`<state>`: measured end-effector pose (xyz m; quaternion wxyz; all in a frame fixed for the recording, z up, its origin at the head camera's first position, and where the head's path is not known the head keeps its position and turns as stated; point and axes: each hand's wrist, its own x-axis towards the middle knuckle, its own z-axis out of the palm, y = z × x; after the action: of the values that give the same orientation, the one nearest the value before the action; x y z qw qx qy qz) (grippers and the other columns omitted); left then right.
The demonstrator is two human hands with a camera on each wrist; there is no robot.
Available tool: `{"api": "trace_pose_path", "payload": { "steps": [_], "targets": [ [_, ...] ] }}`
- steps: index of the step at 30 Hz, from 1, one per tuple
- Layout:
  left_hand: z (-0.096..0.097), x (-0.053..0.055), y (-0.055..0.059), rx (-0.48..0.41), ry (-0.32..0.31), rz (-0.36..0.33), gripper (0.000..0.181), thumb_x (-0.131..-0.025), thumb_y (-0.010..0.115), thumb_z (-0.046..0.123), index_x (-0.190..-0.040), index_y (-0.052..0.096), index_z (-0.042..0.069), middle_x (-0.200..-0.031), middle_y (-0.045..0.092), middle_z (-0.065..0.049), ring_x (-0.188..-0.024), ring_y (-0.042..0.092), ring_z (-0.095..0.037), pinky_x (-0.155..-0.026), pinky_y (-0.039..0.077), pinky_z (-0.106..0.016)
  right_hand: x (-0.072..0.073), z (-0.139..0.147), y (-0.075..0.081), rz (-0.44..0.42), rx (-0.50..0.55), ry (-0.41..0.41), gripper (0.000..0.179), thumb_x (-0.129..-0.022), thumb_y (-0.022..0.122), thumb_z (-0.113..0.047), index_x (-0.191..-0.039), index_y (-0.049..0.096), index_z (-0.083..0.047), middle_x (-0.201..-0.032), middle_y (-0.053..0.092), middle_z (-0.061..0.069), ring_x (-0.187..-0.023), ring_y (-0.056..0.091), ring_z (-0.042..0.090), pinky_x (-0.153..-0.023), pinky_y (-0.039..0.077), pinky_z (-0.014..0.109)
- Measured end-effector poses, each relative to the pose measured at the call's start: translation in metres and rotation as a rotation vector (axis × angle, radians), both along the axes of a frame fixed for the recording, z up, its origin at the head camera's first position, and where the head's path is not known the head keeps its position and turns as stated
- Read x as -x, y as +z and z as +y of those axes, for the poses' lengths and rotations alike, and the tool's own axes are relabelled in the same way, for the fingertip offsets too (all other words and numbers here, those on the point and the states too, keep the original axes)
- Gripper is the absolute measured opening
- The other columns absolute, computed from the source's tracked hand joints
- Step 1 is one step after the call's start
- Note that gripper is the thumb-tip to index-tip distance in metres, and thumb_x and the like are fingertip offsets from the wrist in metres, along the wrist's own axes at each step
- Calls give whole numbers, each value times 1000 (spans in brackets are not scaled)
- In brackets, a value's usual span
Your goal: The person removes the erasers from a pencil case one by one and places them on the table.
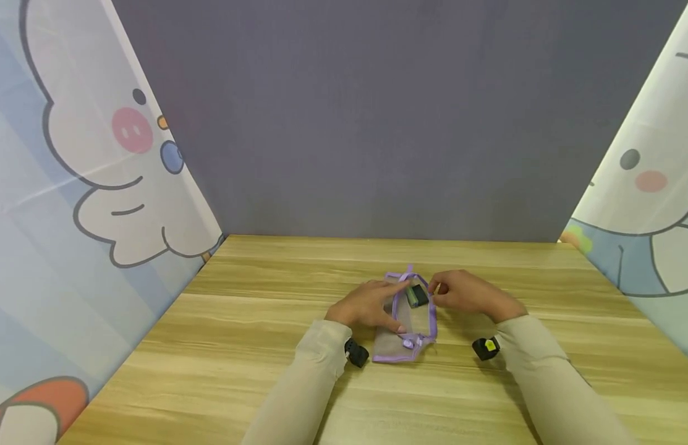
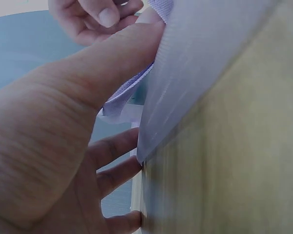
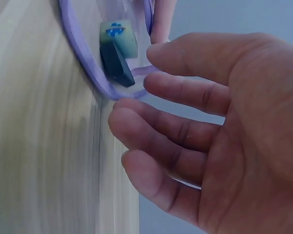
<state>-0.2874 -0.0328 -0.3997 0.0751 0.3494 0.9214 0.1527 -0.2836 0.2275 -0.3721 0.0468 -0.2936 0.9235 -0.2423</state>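
Observation:
A see-through mesh pouch (image 1: 388, 346) with purple trim and a zip lies on the table, its mouth spread wide. In the mouth sit a pale green tile (image 3: 129, 41) with a blue printed mark and a dark block (image 3: 116, 66). My left hand (image 1: 368, 304) spans the mouth from the left, thumb and forefinger stretched apart against its edges; in the left wrist view, other fingers (image 2: 118, 178) touch the mesh. From the right, my right hand (image 1: 468, 292) pinches the purple rim between thumb and forefinger, its remaining fingers bent beside the pouch.
Beneath everything is a wood-grain table (image 1: 254, 346). A dark grey panel (image 1: 366, 123) rises along its far edge, and cartoon-printed sheets (image 1: 71, 259) flank both sides. Black wrist cameras (image 1: 355, 352) hang under both wrists.

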Motion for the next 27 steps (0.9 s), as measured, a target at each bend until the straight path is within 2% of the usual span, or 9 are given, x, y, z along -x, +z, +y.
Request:
{"api": "trace_pose_path", "payload": {
  "steps": [9,13,22,27],
  "targets": [
    [1,-2,1,6,14,-12,101,-80,80,56,-161,23,34,-160,35,1,-145,33,-20,-119,22,-51,3,-7,6,-55,-11,-8,16,-94,69,-17,-107,71,-7,-97,70,5,-83,65,15,-71,55,37],
    [2,-1,0,7,15,-9,101,-80,80,55,-161,23,34,-160,35,0,-145,33,-21,-118,23,-51,4,-9,7,-51,-12,-14,18,-94,68,-17,-108,71,-6,-98,70,6,-85,65,18,-73,55,40],
    [2,1,-1,2,-6,-27,100,-81,79,57,-160,21,38,-162,28,7,-148,26,-21,-118,13,-61,3,-9,3,-15,1,4,21,-94,69,-14,-112,69,-3,-87,68,2,-73,61,11,-65,52,33],
    [0,1,-3,-10,-5,-37,100,-81,78,57,-160,21,38,-162,28,4,-148,27,-22,-119,14,-58,2,-14,-1,4,6,2,29,-93,70,-16,-118,69,-1,-87,69,1,-72,61,10,-64,52,32]
  ]
}}
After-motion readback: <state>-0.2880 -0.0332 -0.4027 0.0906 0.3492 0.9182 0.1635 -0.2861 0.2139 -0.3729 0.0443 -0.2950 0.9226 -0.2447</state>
